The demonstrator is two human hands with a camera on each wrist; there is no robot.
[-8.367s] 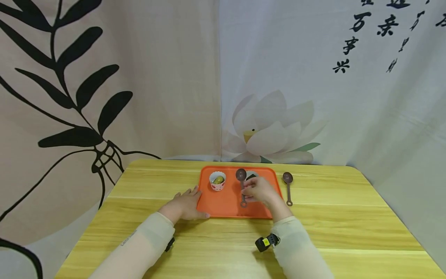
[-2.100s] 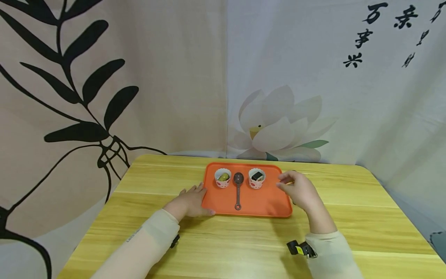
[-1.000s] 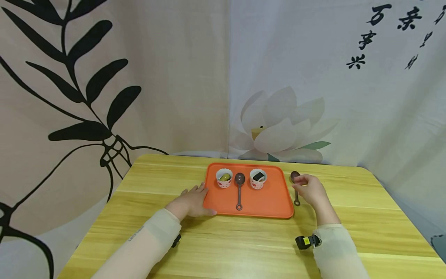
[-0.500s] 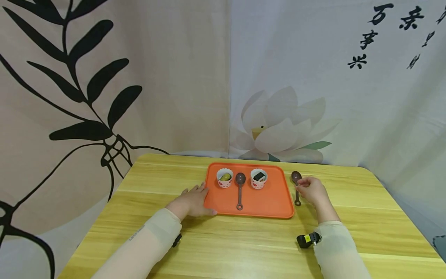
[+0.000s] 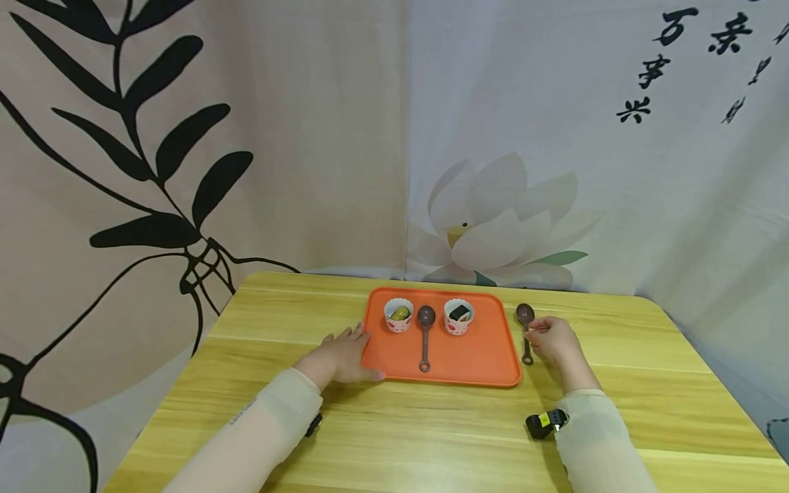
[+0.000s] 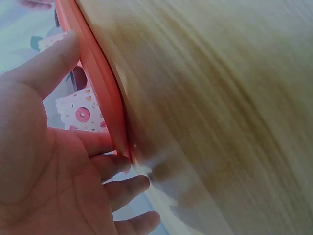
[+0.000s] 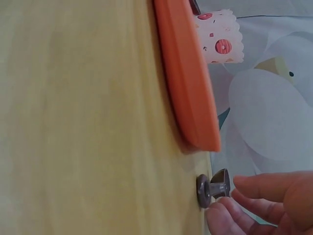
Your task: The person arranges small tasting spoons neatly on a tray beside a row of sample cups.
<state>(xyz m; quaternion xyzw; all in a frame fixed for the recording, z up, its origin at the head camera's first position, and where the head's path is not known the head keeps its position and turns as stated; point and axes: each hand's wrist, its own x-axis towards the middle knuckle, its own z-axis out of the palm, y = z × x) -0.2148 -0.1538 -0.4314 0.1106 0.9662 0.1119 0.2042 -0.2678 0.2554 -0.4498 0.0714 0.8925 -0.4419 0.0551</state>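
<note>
My left hand [image 5: 339, 357] rests at the left front corner of the orange tray [image 5: 471, 366], its fingers spread and its thumb by the front edge. In the left wrist view, the fingertips [image 6: 115, 164] touch the tray's rim. Right of the tray, a brown spoon [image 5: 525, 315] lies on the table, bowl away from me. My right hand [image 5: 557, 342] is beside its handle, fingertips at or very near it; the right wrist view shows no clear pinch between thumb [image 7: 259, 186] and fingers. Another brown spoon [image 5: 425, 322] lies on the tray between two paper cups.
The left paper cup [image 5: 397, 326] holds a yellow-green piece. In the right paper cup [image 5: 456, 327] are black and whitish pieces. All of this stands on a wooden table [image 5: 394, 438], with a printed curtain [image 5: 320, 137] behind its far edge.
The spoon my right hand held over the tray now lies between the cups. That hand has moved right, to the other spoon, and edged along it toward me. My left hand has kept its place.
</note>
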